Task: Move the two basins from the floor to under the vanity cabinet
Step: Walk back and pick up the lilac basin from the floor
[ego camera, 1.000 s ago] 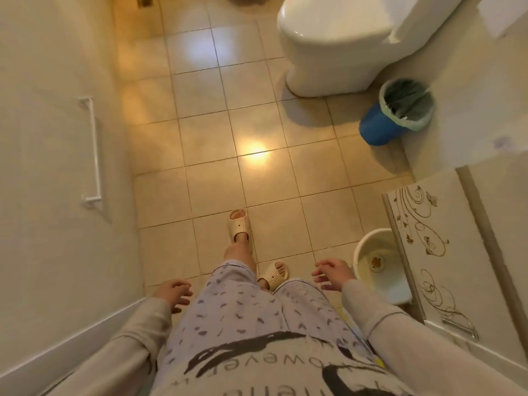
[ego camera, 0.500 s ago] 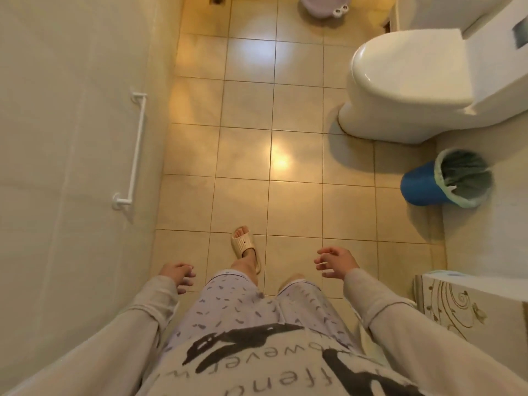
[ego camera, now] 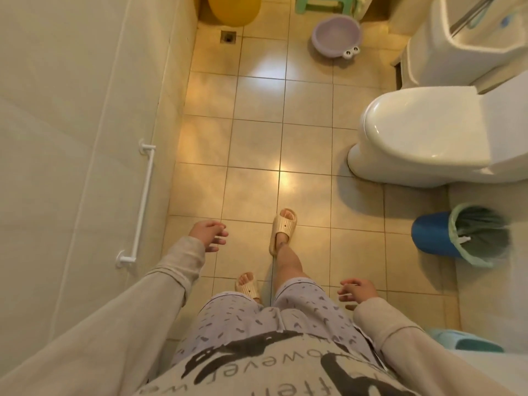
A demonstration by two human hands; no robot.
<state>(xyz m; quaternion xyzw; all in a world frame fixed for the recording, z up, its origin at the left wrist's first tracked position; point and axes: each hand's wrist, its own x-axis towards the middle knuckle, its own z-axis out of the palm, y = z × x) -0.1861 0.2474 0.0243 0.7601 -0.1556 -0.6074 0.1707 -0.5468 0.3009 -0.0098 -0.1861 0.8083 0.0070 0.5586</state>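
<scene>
Walking the tiled floor (ego camera: 257,144), hands empty.
My left hand (ego camera: 207,234) and right hand (ego camera: 358,291) hang open; a purple basin (ego camera: 335,35) sits at the floor's far edge.

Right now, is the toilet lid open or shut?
Shut. The toilet lid lies flat over the bowl, its smooth white top facing up, with no seat opening or water showing.

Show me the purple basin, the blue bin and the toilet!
Purple basin (ego camera: 337,35), head view, on the inside of its bowl.
Blue bin (ego camera: 430,234), head view, on its blue side wall.
Toilet (ego camera: 423,124), head view, on the closed lid.
</scene>
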